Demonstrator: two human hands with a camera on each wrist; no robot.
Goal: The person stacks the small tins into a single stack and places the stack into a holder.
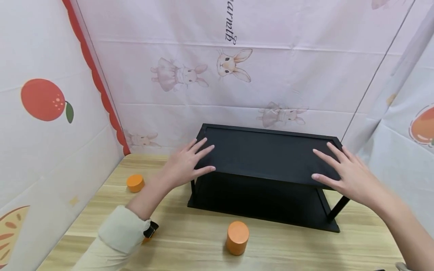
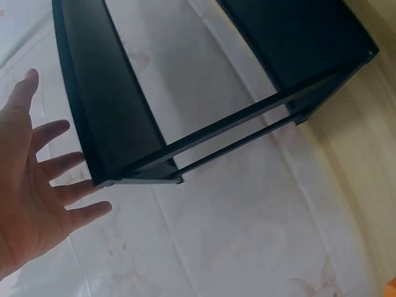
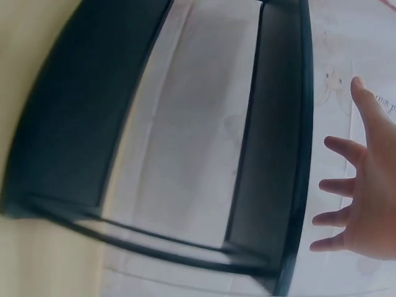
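A black two-tier shelf [image 1: 261, 150] stands on the wooden table, its upper board joined to the lower one by thin bars at each end. My left hand [image 1: 183, 163], fingers spread, is over the left end of the upper board. In the left wrist view, the fingertips [image 2: 74, 162] overlap the board's edge. Above the opposite end, my right hand [image 1: 356, 178] also has its fingers spread. The right wrist view shows a gap between these fingertips [image 3: 334, 185] and the shelf [image 3: 272, 142]. Nothing is held in either hand.
One orange cylinder [image 1: 237, 239] stands in front of the shelf. A shorter orange cylinder [image 1: 135, 183] sits left of it on the table [image 1: 190, 241]. Another orange piece [image 1: 146, 240] is mostly hidden behind my left wrist. Printed cloth walls [image 1: 190, 94] enclose the back and sides.
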